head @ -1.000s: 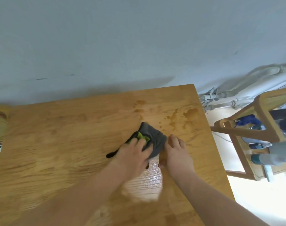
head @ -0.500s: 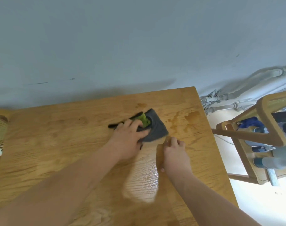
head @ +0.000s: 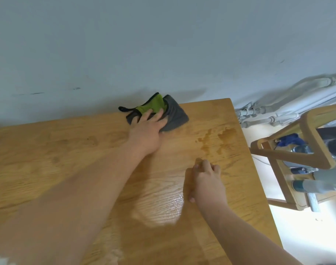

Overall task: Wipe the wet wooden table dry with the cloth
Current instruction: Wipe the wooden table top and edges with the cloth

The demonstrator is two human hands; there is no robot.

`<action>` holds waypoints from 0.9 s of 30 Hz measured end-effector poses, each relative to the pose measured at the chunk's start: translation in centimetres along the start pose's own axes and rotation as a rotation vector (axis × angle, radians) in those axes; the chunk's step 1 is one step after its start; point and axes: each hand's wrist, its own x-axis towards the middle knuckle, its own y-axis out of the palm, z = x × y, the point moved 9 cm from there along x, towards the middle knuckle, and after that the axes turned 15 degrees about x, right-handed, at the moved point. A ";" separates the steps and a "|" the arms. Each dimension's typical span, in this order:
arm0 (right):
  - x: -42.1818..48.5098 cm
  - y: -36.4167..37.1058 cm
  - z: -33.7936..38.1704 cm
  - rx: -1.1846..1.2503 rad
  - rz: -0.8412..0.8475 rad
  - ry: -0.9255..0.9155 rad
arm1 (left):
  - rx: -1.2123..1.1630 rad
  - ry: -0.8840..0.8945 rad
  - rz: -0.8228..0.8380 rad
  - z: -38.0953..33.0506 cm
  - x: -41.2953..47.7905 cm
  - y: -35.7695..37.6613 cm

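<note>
A grey and green cloth [head: 174,115] lies at the far edge of the wooden table [head: 48,159], against the wall. My left hand [head: 148,131] presses flat on the cloth, arm stretched far forward. My right hand [head: 207,180] rests on the table nearer to me, fingers curled under, holding nothing. Dark wet patches [head: 220,136] show on the wood near the far right corner, to the right of the cloth. A shiny wet area [head: 163,203] lies between my arms.
A grey-blue wall [head: 163,44] runs along the table's far edge. To the right stands a wooden chair [head: 297,155] with bottles and a blue item beneath it. White pipes [head: 278,111] run along the wall behind it. The table's right edge drops to a pale floor.
My left hand has pushed the cloth away from me, from the table's middle to its far edge by the wall. My right hand stayed near the same spot and curled its fingers.
</note>
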 end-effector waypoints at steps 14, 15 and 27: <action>0.0 0.4 -0.9 0.061 0.056 -0.003 | -0.052 0.046 -0.012 -0.3 0.5 -0.1; -0.2 0.3 -0.9 0.056 0.046 -0.012 | -0.080 -0.024 -0.020 -0.7 0.3 0.0; -1.2 -0.1 -2.7 0.237 0.105 -0.230 | 0.079 -0.047 -0.014 -6.5 -5.8 1.4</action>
